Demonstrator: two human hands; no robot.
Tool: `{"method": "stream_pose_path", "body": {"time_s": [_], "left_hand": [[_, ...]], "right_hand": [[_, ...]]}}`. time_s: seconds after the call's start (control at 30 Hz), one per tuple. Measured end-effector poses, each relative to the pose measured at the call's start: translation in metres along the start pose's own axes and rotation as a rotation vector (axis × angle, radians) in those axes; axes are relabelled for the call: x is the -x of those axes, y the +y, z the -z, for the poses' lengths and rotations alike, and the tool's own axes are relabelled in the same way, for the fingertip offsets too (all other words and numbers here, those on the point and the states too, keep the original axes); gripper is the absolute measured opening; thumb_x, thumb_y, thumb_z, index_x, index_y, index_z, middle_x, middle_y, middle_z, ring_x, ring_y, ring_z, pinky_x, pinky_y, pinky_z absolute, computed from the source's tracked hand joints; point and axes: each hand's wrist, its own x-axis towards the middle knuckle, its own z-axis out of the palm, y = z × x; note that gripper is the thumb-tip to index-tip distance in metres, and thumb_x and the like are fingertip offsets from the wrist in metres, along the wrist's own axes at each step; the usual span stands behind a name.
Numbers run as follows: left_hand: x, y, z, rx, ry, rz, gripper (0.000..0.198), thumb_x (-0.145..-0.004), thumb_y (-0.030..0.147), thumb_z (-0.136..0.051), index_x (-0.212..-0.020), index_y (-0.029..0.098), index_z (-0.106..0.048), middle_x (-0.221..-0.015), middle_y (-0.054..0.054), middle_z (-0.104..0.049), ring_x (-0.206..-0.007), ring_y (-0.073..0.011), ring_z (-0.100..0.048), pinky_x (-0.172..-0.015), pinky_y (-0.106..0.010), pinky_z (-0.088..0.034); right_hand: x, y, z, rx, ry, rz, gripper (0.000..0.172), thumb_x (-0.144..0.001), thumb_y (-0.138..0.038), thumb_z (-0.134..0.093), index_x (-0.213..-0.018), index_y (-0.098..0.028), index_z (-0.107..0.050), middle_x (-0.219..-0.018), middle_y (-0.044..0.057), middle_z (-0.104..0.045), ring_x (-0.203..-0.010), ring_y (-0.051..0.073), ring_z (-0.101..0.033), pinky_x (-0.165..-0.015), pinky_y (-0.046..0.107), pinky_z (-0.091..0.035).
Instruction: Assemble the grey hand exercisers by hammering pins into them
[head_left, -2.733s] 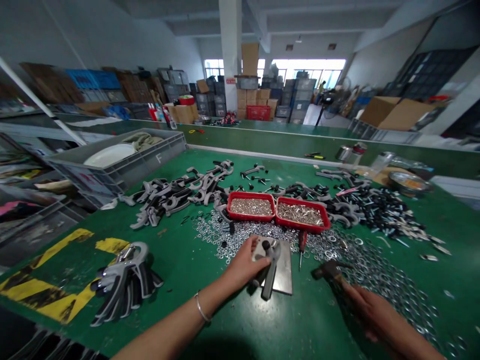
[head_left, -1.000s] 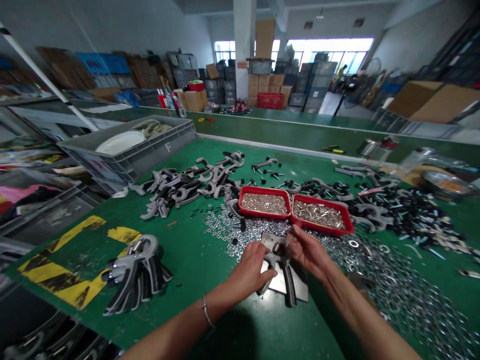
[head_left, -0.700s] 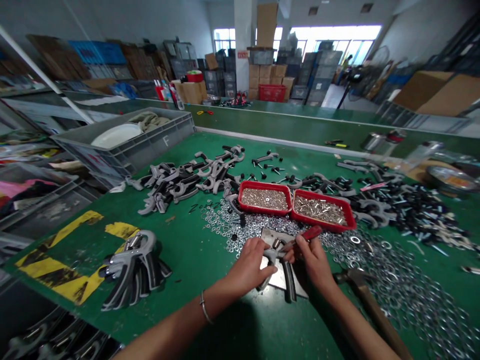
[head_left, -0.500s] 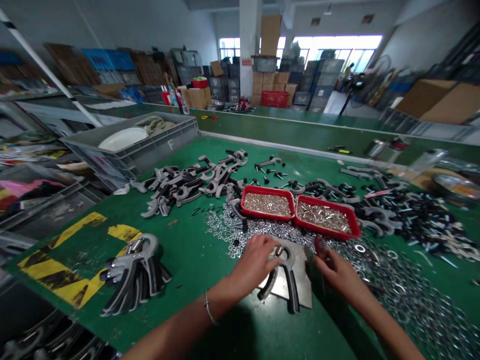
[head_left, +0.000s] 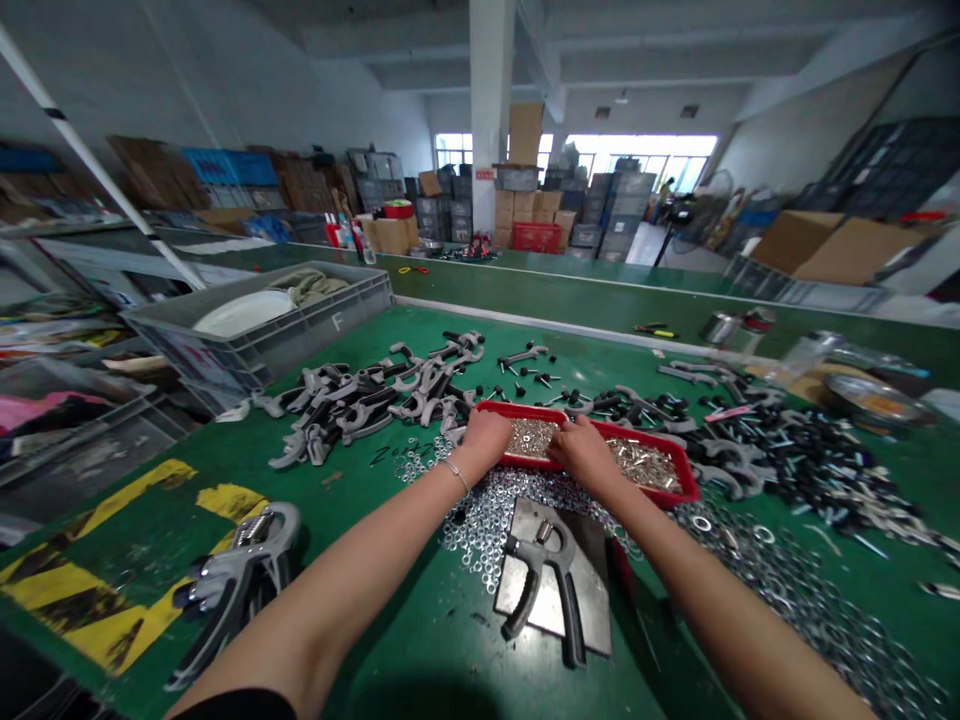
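Observation:
My left hand [head_left: 486, 440] is at the left end of a red tray of small metal parts [head_left: 525, 463], its fingers hidden behind the back of the hand. My right hand [head_left: 583, 450] reaches to the same tray's right end, fingers bent down over the rim. I cannot make out what either hand holds. Nearer me, a grey-and-black spring hand grip [head_left: 574, 610] rests on a metal plate [head_left: 598, 630]. Right of the plate lies a red-handled tool [head_left: 621, 565]. A second red tray [head_left: 679, 497] with metal pins stands beside my right wrist.
Loose nuts [head_left: 480, 545] and washers [head_left: 765, 590] spread around the trays. Grip handles [head_left: 367, 405] pile up at the back left; black-headed screws [head_left: 817, 440] at the right. Several spring grips [head_left: 255, 560] stand near yellow-black tape [head_left: 97, 510]. A grey crate [head_left: 300, 325] sits behind.
My left hand has left the hand grip and moved forward to the left tray. My right hand has let go of the red-handled tool and moved forward-left to that tray.

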Motion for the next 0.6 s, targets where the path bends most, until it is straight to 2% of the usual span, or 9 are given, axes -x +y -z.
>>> {"method": "stream_pose_path", "body": {"time_s": [0.07, 0.17, 0.3, 0.37, 0.47, 0.53, 0.6], "left_hand": [[0.004, -0.002, -0.004, 0.024, 0.039, 0.003, 0.02, -0.095, 0.019, -0.055, -0.108, 0.006, -0.063, -0.109, -0.017, -0.067, -0.105, -0.0268, -0.064, -0.093, -0.046, -0.05], [0.004, -0.008, -0.009, 0.098, 0.08, 0.001, 0.022, -0.093, 0.006, -0.047, -0.107, 0.002, -0.063, -0.104, -0.023, -0.068, -0.105, -0.0295, -0.065, -0.092, -0.043, -0.049], [-0.002, -0.016, -0.008, 0.233, 0.089, -0.03, 0.018, -0.091, 0.007, -0.05, -0.098, 0.008, -0.067, -0.1, -0.018, -0.071, -0.102, -0.0262, -0.066, -0.092, -0.036, -0.047], [0.004, -0.015, -0.004, 0.31, 0.094, -0.051, 0.016, -0.091, 0.011, -0.053, -0.096, 0.009, -0.068, -0.099, -0.015, -0.072, -0.099, -0.0239, -0.066, -0.09, -0.032, -0.048], [0.033, -0.003, 0.002, 0.417, 0.097, -0.097, 0.016, -0.093, 0.019, -0.053, -0.099, 0.012, -0.067, -0.097, -0.009, -0.073, -0.091, -0.0182, -0.067, -0.083, -0.026, -0.049], [0.066, 0.01, 0.0, 0.495, 0.057, -0.163, 0.016, -0.094, 0.023, -0.053, -0.097, 0.015, -0.067, -0.09, -0.003, -0.073, -0.082, -0.0146, -0.066, -0.075, -0.023, -0.049], [0.102, 0.025, -0.007, 0.592, -0.006, -0.267, 0.014, -0.094, 0.023, -0.055, -0.091, 0.018, -0.068, -0.085, 0.0, -0.072, -0.079, -0.014, -0.065, -0.075, -0.025, -0.047]], "right_hand": [[-0.016, 0.0, -0.011, 0.018, -0.027, -0.003, 0.012, -0.084, -0.023, -0.066, -0.081, -0.013, -0.073, -0.089, 0.013, -0.072, -0.095, 0.027, -0.058, -0.087, 0.037, -0.04], [-0.022, 0.004, -0.02, 0.031, -0.047, -0.018, 0.014, -0.085, -0.028, -0.067, -0.084, -0.015, -0.071, -0.09, 0.009, -0.072, -0.095, 0.025, -0.059, -0.088, 0.038, -0.04], [-0.017, 0.007, -0.023, 0.032, -0.02, -0.079, 0.015, -0.09, -0.026, -0.059, -0.093, -0.016, -0.07, -0.097, 0.012, -0.073, -0.097, 0.026, -0.058, -0.088, 0.036, -0.039], [-0.015, 0.008, -0.024, 0.029, -0.012, -0.121, 0.016, -0.092, -0.026, -0.057, -0.098, -0.016, -0.068, -0.098, 0.011, -0.072, -0.098, 0.025, -0.058, -0.088, 0.037, -0.04], [-0.013, 0.008, -0.025, 0.022, -0.012, -0.165, 0.02, -0.094, -0.033, -0.058, -0.101, -0.016, -0.065, -0.101, 0.006, -0.068, -0.099, 0.022, -0.06, -0.088, 0.039, -0.045], [-0.012, 0.006, -0.026, 0.015, -0.011, -0.176, 0.022, -0.094, -0.036, -0.058, -0.103, -0.017, -0.064, -0.104, 0.005, -0.067, -0.099, 0.021, -0.062, -0.088, 0.041, -0.048], [-0.011, 0.003, -0.025, 0.008, -0.008, -0.178, 0.023, -0.094, -0.036, -0.059, -0.104, -0.017, -0.065, -0.108, 0.005, -0.066, -0.1, 0.021, -0.062, -0.089, 0.043, -0.05]]}}
